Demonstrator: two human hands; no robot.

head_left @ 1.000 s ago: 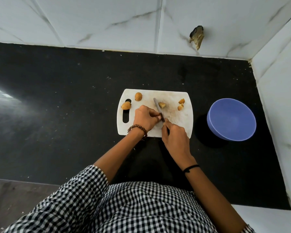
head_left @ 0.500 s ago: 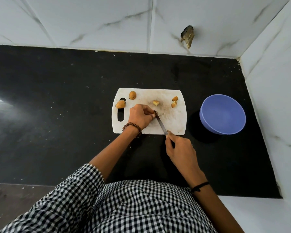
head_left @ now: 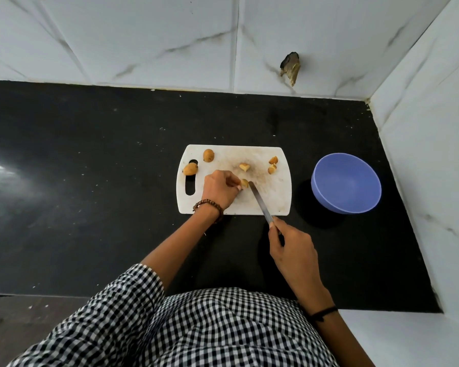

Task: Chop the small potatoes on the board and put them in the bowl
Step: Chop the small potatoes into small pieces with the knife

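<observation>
Room: white marbled wall tiles [head_left: 143, 35] meet in a corner to your right.
Surface: glossy black counter [head_left: 90, 181], crumb-speckled; the white board [head_left: 278, 200] lies flat under your fingers, and the blue bowl [head_left: 346, 181] sits right of your knife hand, apart from the board.
Left hand [head_left: 219, 190]: fingertips curled, pinching a potato piece [head_left: 244, 183] down on the board.
Right hand [head_left: 292, 247]: wrapped round the knife [head_left: 260, 202] handle; the blade tip is just right of your left fingertips.
Others: two whole potatoes [head_left: 208, 155] beyond your left knuckles, cut pieces [head_left: 244, 167] beyond the blade tip.
Handling: small, light, firm — skins likely roll, cut faces likely slip; pin each flat side down, fingertips tucked back.
</observation>
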